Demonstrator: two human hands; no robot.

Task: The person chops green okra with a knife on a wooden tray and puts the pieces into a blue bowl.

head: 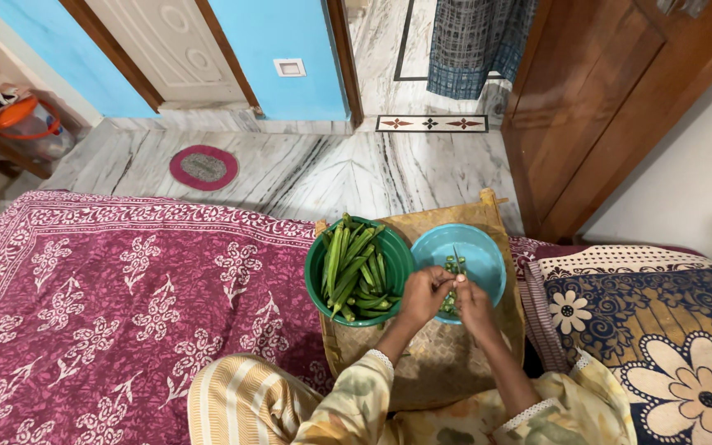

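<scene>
The room had a grey-veined marble floor [306, 169], blue walls and a pale panelled door [170, 45] at the back, with a dark wooden door [587, 107] to the right. A small round red mat [203, 167] lay on the floor, and an orange-lidded container [30, 124] stood on a shelf at the far left. Nearest the camera spread a bed covered by a maroon cloth with white flowers [109, 305], and beside it on the right a dark floral blanket [669, 346].

On the bed rested a woven bamboo tray [447, 363], carrying a green bowl [317, 268] heaped with whole okra pods [354, 268] and, touching it on the right, a turquoise bowl [488, 255] with a few cut okra pieces [455, 264].

The person's lap and sleeves were cut off by the lower edge. The tray's middle was hidden under the bowls and forearms. Whatever blade was in use was too small to make out clearly.

The left hand [423, 294] and right hand [473, 301] met over the near rim of the turquoise bowl, fingers curled closed, pinching one small okra piece [452, 290] between them. It sat just right of the green bowl, above the cut pieces.
</scene>
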